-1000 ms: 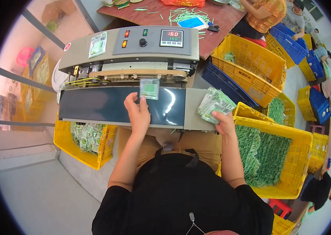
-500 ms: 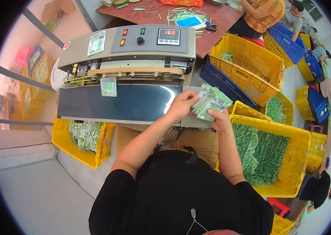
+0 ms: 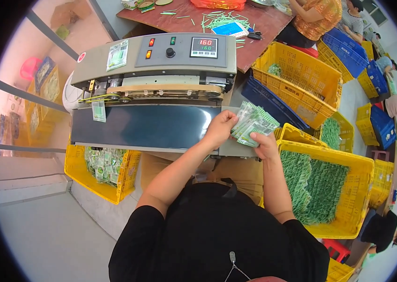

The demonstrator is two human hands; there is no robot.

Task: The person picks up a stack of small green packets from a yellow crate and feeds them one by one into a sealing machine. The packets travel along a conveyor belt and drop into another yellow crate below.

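While the stack of green-and-white packets (image 3: 254, 123) sits fanned out just past the right end of the sealer's dark conveyor belt (image 3: 147, 127), the right hand (image 3: 265, 145) grips it from below, fingers curled around its lower edge, and the left hand (image 3: 218, 129) pinches its left edge between thumb and fingertips. A single packet (image 3: 98, 111) stands at the belt's far left end, above a yellow crate (image 3: 74, 169) of packets; a larger yellow crate (image 3: 349, 160) of green packets sits beside the right arm

The display (image 3: 203, 47) on the sealing machine (image 3: 114, 61), far centre, reads 160 in red above 160 in green. Red print on the far-right yellow crate (image 3: 302, 101) and the print on the packets (image 3: 254, 123) are too small to read.
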